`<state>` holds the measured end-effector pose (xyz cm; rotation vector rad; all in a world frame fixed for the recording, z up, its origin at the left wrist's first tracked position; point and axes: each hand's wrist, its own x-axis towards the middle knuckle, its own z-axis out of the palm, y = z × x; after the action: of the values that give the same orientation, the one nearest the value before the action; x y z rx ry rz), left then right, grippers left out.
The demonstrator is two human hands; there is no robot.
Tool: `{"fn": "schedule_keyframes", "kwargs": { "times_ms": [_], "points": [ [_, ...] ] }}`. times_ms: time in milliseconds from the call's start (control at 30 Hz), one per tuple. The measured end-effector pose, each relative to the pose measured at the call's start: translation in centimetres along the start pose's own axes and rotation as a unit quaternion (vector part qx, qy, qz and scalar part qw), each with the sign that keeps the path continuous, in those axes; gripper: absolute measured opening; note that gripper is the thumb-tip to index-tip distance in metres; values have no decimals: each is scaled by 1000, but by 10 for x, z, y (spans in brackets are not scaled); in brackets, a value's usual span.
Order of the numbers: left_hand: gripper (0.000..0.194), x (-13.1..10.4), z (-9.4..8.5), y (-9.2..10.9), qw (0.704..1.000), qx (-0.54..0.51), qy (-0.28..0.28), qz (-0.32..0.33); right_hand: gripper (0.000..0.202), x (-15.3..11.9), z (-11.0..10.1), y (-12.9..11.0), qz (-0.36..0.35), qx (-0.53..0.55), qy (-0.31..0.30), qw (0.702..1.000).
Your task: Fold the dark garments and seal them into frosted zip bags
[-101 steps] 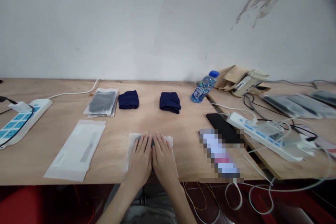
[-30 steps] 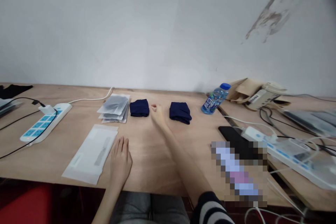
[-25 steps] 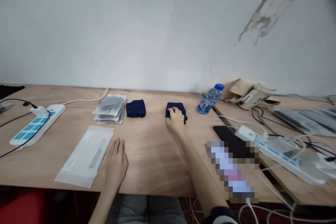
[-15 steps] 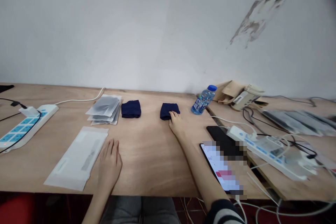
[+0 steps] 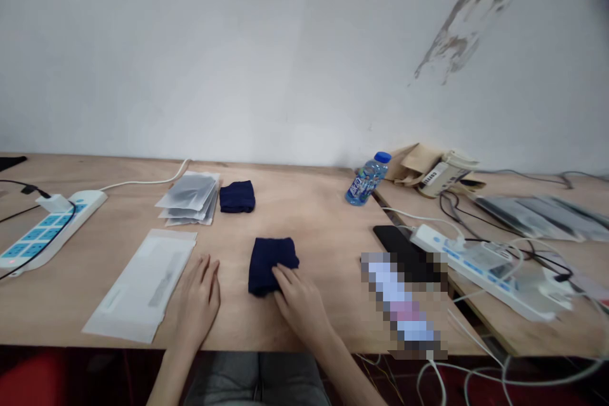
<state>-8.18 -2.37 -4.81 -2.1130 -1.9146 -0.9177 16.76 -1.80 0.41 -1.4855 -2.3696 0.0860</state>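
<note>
A folded navy cloth (image 5: 267, 260) lies near the middle of the wooden table (image 5: 333, 254). My right hand (image 5: 301, 301) has its fingers on the cloth's right side, the thumb hidden at the edge, gripping it. My left hand (image 5: 197, 304) rests on the wood with nothing in it, fingers loosely extended, just right of a flat white plastic bag (image 5: 137, 288). Farther back sits a second folded navy cloth (image 5: 237, 196), beside a stack of frosted bags (image 5: 190, 193).
At the far left is a power strip (image 5: 52, 228). On the right are a bottle (image 5: 368, 179), a blurred-out phone (image 5: 399, 298), a black slab (image 5: 399, 247), another power strip (image 5: 480, 273) with cables, a paper cup (image 5: 445, 174) and more bags (image 5: 542, 216).
My right hand has brought the navy cloth from the back of the table toward me and to the left. My left hand has barely moved.
</note>
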Motion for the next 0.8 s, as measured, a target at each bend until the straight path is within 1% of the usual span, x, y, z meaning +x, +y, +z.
{"fn": "schedule_keyframes", "kwargs": {
  "times_ms": [100, 167, 233, 300, 367, 400, 433, 467, 533, 633, 700, 800],
  "points": [
    [37, -16, -16, -3, 999, -34, -3, -5, 47, -31, -11, -22, -21, 76, -1, 997],
    [36, -28, -30, -11, 999, -32, 5, -24, 45, -41, -16, -27, 2, 131, 28, 991],
    [35, -36, -43, -24, 998, -9, 23, -54, 42, -43, -16, -25, 81, 170, 81, 979],
    [34, -38, -53, -39, 994, 26, 44, -93, 43, -40, -11, -20, 203, 192, 121, 953],
    [37, -34, -57, -53, 988, 65, 49, -130, 51, -32, -4, -16, 306, 214, 118, 920],
    [40, -31, -58, -59, 985, 82, 47, -145, 55, -28, -1, -14, 337, 224, 108, 908],
    [43, -28, -58, -64, 982, 96, 41, -157, 57, -23, 2, -14, 354, 232, 96, 901],
    [46, -24, -58, -67, 980, 107, 32, -167, 59, -19, 4, -14, 358, 235, 83, 900],
    [48, -19, -56, -70, 976, 123, 7, -181, 59, -11, 7, -15, 342, 220, 61, 912],
    [48, -15, -56, -68, 973, 137, -23, -186, 47, 0, 9, -17, 312, 189, 32, 931],
    [46, -16, -57, -64, 973, 135, -29, -185, 37, 5, 10, -16, 300, 187, 17, 935],
    [35, -18, -59, -59, 975, 100, -35, -193, 28, 10, 12, -13, 288, 210, 2, 934]
  ]
}}
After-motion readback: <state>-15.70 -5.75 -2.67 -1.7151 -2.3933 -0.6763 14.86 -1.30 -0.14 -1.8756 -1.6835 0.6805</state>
